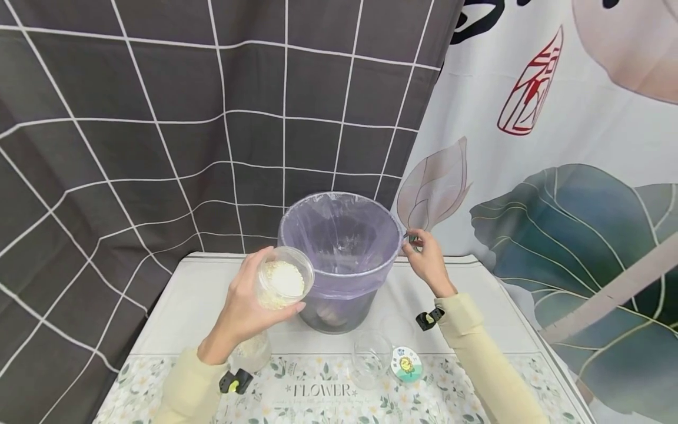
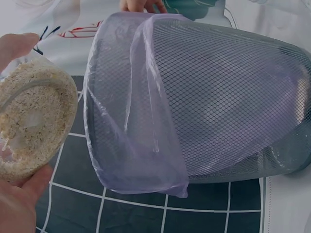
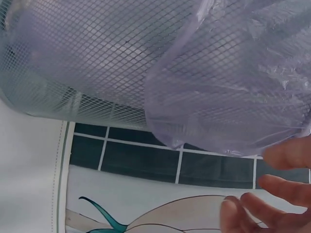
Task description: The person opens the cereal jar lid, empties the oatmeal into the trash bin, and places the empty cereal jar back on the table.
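My left hand [image 1: 246,300] grips a clear plastic jar [image 1: 285,278] of pale, oat-like flakes [image 2: 41,114], tilted beside the near left rim of a mesh waste bin [image 1: 331,315]. A thin purple bag [image 1: 344,235] lines the bin and folds over its rim. At the bin's right rim is my right hand [image 1: 425,259], fingers loosely bent. In the right wrist view the top digit [image 3: 289,153] lies at the bag's edge; whether it touches is unclear. The other fingers stand apart with nothing between them.
Behind my left wrist a second clear jar [image 1: 253,351] with flakes is partly hidden. A see-through container [image 1: 371,353] and a round lid with a colourful label [image 1: 406,364] lie on the table [image 1: 196,300]. Grid-patterned cloth [image 1: 254,141] and a printed curtain [image 1: 477,176] hang behind.
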